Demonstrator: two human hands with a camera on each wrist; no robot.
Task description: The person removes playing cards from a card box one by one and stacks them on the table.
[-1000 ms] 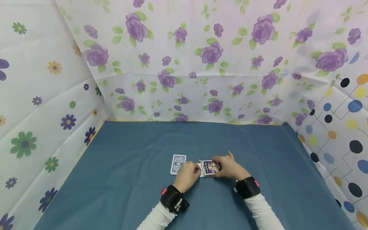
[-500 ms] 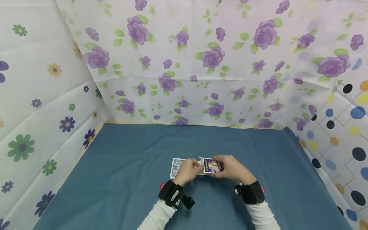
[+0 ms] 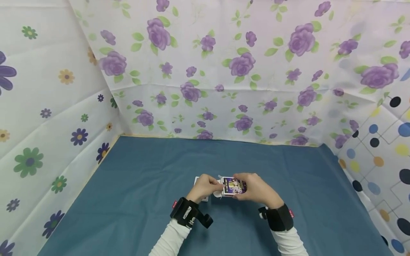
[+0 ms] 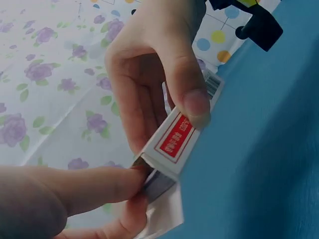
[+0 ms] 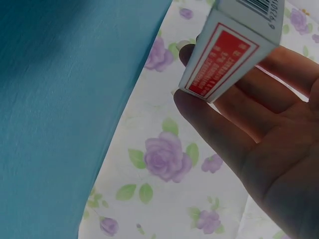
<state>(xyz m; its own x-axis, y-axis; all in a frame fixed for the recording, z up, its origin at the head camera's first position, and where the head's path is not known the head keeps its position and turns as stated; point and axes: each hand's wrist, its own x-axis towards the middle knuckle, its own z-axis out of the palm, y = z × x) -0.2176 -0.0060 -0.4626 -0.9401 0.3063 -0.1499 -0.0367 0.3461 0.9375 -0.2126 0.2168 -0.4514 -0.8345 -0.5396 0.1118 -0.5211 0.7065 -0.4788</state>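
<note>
My right hand [image 3: 257, 188] grips a small playing-card box [image 3: 234, 186] with a purple picture face, thumb on one narrow side and fingers across the other. The box is lifted a little over the blue cloth, its open end toward the left. In the left wrist view, a white flap [image 4: 168, 211] hangs from that end, and the grey edge of the cards [image 4: 158, 184] shows inside. My left hand [image 3: 202, 187] has thumb and finger at the mouth, pinching at the cards. Beneath it lies a pile of playing cards [image 3: 205, 199], mostly hidden.
A blue cloth [image 3: 144, 188] covers the table. Behind it hangs a sheet with purple flowers [image 3: 241, 64]; patterned sheets also enclose the left and right sides. Both wrists wear black camera straps [image 3: 280, 217].
The box has risen off the cloth and tilted, still in the right hand. My left hand has shifted slightly left along its open end, covering most of the card pile.
</note>
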